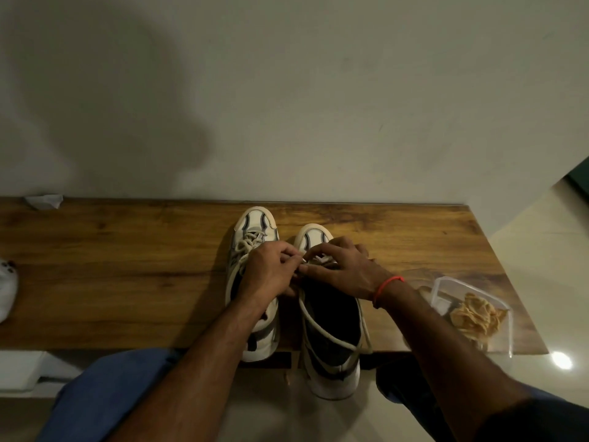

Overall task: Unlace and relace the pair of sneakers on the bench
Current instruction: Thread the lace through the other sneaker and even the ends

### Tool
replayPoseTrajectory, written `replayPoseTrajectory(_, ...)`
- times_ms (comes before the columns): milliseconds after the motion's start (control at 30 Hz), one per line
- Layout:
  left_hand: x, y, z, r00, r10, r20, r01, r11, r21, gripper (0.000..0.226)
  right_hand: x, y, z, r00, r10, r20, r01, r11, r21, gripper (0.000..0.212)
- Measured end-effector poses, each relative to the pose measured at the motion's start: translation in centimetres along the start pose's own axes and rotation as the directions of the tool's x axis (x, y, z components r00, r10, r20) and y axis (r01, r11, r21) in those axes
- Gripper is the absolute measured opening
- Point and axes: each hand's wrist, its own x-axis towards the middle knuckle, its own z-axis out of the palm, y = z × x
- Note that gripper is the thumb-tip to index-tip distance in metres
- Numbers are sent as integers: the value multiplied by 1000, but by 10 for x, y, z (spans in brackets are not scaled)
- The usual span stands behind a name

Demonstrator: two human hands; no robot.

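- Right sneaker (331, 330) on bench (127, 282), heel overhanging the near edge; left sneaker (255, 231) just beside it, laced.
- Left hand (271, 272) and right hand (341, 266) over the right sneaker's tongue, both pinching its lace (325, 330).
- Loose lace trailing toward the heel.
- Probably soft, limp, light; best pinched near the tip, sneaker steadied at the eyelets.

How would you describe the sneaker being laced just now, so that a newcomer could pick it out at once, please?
Start at the wooden bench against the wall, where two pale sneakers stand side by side, toes to the wall. It is the right sneaker, whose heel overhangs the bench's near edge. Unlike the left sneaker, which is laced, its lace trails loose, and both hands work at its eyelets.
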Motion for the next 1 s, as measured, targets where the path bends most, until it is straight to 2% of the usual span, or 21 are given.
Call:
replayPoseTrajectory(133,-1,2,-2,999,-33,5,33,998,-55,10,-1,0,-3,1000,0,-11,-1,1000,-30,40)
replayPoseTrajectory(267,0,12,-7,998,32,-56,-36,997,-75,7,-2,0,-4,999,11,-44,-14,998,-68,40)
replayPoseTrajectory(333,2,17,-15,992,13,-127,-35,984,-172,8,-1,1,-5,998,19,-57,-22,998,-63,39)
replayPoseTrajectory(367,5,19,-21,985,-17,-174,-35,956,-291,10,0,2,-5,998,16,-54,-19,998,-58,39)
replayPoseTrajectory(400,8,22,-29,974,-61,-217,-46,888,-457,13,0,3,-6,999,11,-50,-14,998,-53,38)
replayPoseTrajectory(467,15,27,-50,948,-154,-278,-131,606,-784,17,0,4,-5,999,5,-48,-8,999,-52,37)
replayPoseTrajectory(500,17,27,-59,938,-184,-293,-180,462,-869,14,0,4,-5,999,5,-48,-8,998,-56,37)
replayPoseTrajectory(533,17,27,-65,934,-196,-298,-200,403,-893,11,1,5,-4,999,6,-45,-9,998,-60,39)
replayPoseTrajectory(567,18,25,-66,939,-179,-294,-182,467,-865,11,1,6,-4,999,9,-38,-11,998,-60,40)
replayPoseTrajectory(600,16,25,-62,955,-123,-271,-138,623,-770,13,2,6,-3,999,10,-33,-11,998,-57,41)
replayPoseTrajectory(633,14,24,-53,972,-45,-229,-102,801,-590,15,3,7,-3,999,12,-29,-13,999,-51,43)
replayPoseTrajectory(667,11,22,-41,986,50,-160,-103,935,-340,17,3,7,-3,1000,15,-28,-16,999,-47,44)
replayPoseTrajectory(700,8,18,-29,986,154,-57,-156,987,-35,21,3,7,-3,999,17,-28,-18,999,-46,45)
replayPoseTrajectory(733,4,12,-17,972,222,70,-233,941,245,26,3,7,-3,999,17,-27,-18,999,-51,46)
replayPoseTrajectory(767,2,5,-8,957,239,166,-289,850,441,29,3,7,-3,1000,14,-26,-16,998,-60,47)
replayPoseTrajectory(800,2,2,-3,952,231,201,-305,782,544,28,3,8,-3,1000,12,-22,-14,998,-69,47)
replayPoseTrajectory(867,5,-2,-3,956,242,167,-294,762,577,19,3,8,-4,1000,10,-11,-10,997,-72,46)
replayPoseTrajectory(933,5,4,-4,954,294,65,-292,850,440,15,3,9,-6,1000,7,-10,-8,998,-68,47)
replayPoseTrajectory(967,6,9,-6,951,300,-75,-271,927,260,17,3,9,-6,1000,8,-12,-9,998,-69,47)
replayPoseTrajectory(1000,7,17,-13,944,225,-243,-247,967,-64,20,2,9,-6,1000,8,-13,-9,997,-71,47)
